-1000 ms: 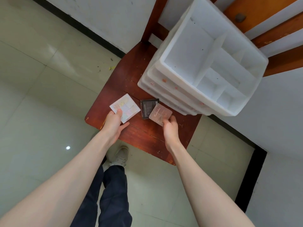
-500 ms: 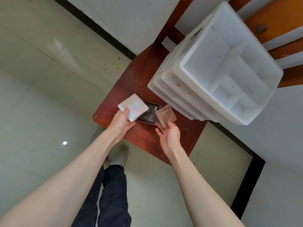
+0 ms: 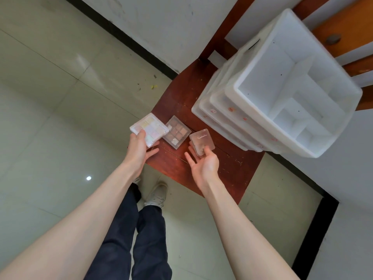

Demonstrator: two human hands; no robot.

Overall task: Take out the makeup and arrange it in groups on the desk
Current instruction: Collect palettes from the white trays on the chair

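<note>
Three makeup palettes sit at the near left part of a small red-brown desk. My left hand grips a pale pastel palette by its near corner, thumb on top. Right beside it a brown-toned eyeshadow palette lies flat on the desk, untouched. My right hand is turned palm up and holds a small pinkish clear compact between thumb and fingers. A white plastic drawer organizer stands on the desk's far right, its open top compartments holding nothing.
The desk stands against a white wall with a black skirting. Orange-brown wooden rails run behind the organizer. Pale floor tiles lie to the left. My legs and white shoes are below the desk's near edge.
My right hand has turned palm up with the compact and shifted right, away from the brown palette. The pastel palette no longer overlaps the brown one. The camera has moved closer.
</note>
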